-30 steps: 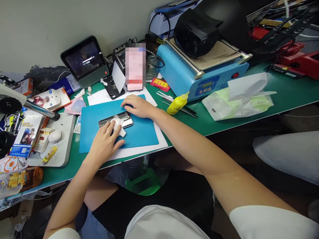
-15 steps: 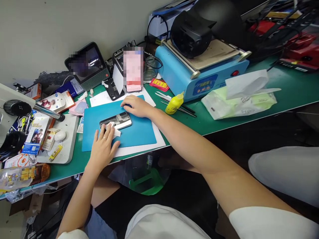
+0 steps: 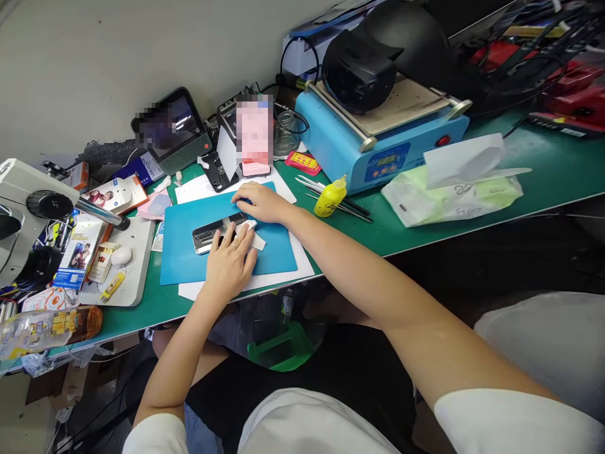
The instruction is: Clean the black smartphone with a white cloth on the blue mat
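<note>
A phone (image 3: 204,238) with a dark, glossy face lies flat on a blue mat (image 3: 184,271). My left hand (image 3: 230,260), a ring on one finger, presses a white tissue (image 3: 258,241) against the phone's right end; the fingertips cover part of both. Just beyond the phone, my right hand (image 3: 259,202) rests on the mat's far edge with its fingers loosely bent and apart, and nothing shows in it. White paper (image 3: 307,268) sticks out from under the mat.
Right of the mat are a yellow bottle (image 3: 331,197), tweezer-like tools, a blue heating plate machine (image 3: 378,157) and a tissue pack (image 3: 454,198). A pink-screened phone (image 3: 255,167) stands behind. At left are a microscope (image 3: 137,265), boxes and a drink bottle (image 3: 51,328).
My left hand has slid the tissue to the right, from the phone's left end to its right end. My right hand stays in place. The view has shifted slightly.
</note>
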The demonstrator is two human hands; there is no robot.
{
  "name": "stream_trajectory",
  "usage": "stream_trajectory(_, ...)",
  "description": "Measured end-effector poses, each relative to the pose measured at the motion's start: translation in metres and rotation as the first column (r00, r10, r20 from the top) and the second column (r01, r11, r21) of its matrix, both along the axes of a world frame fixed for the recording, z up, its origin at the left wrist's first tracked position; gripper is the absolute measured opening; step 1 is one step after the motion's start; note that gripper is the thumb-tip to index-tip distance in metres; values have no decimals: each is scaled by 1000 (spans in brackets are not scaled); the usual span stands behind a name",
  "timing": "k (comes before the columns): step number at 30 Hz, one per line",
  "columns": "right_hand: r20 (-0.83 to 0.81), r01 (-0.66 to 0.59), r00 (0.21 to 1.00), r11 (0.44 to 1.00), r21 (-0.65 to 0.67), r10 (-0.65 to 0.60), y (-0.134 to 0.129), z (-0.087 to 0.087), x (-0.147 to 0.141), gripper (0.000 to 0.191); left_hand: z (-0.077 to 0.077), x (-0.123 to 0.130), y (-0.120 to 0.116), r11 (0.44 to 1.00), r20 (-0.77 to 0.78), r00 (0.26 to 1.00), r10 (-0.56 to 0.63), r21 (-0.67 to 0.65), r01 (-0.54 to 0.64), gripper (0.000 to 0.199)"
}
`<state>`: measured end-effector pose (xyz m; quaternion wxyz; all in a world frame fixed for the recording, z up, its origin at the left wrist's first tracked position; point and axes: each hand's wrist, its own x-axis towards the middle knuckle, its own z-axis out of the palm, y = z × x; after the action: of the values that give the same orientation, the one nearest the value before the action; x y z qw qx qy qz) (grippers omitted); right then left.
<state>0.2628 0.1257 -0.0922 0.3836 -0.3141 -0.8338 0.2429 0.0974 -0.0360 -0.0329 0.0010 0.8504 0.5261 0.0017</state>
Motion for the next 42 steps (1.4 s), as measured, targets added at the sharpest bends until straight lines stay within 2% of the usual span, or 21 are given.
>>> stream_trajectory(6,28,-29,999,1000,-3,30,2,0,-1,25,-2,-22,-12,993,-7,995,98,71,-97,53)
stream_trajectory(13,74,-31,997,999,-26,33,-1,3,0,25,-9,6,2,987,10,992,126,103,-126,49)
stream_trajectory(16,81,-14,997,999,-29,16,-2,3,1,26,-9,7,5,983,20,989,146,110,-148,50)
stream_trajectory(21,123,71,990,997,-27,-68,-3,6,1,27,-9,-9,-15,979,3,986,169,115,-168,52)
stream_trajectory(24,144,116,983,992,-38,-110,-4,9,0,25,-12,-8,-23,981,4,988,156,118,-156,55)
stream_trajectory(27,143,122,983,992,-34,-116,-4,9,-2,26,-14,4,-12,985,8,990,144,99,-144,56)
stream_trajectory(30,121,118,986,993,-12,-115,-3,6,-2,27,-12,16,12,987,6,989,147,60,-148,56)
stream_trajectory(34,75,105,992,994,-2,-105,-3,2,0,28,-8,13,29,984,7,986,168,57,-168,56)
stream_trajectory(36,56,103,993,995,-3,-102,-2,0,0,28,-8,3,23,981,9,984,179,75,-179,56)
stream_trajectory(39,47,98,994,995,-9,-98,-1,1,-1,27,-9,-10,2,978,5,983,185,99,-184,57)
stream_trajectory(42,49,93,995,996,-12,-92,0,2,-3,27,-11,-12,-16,979,-6,986,166,124,-164,57)
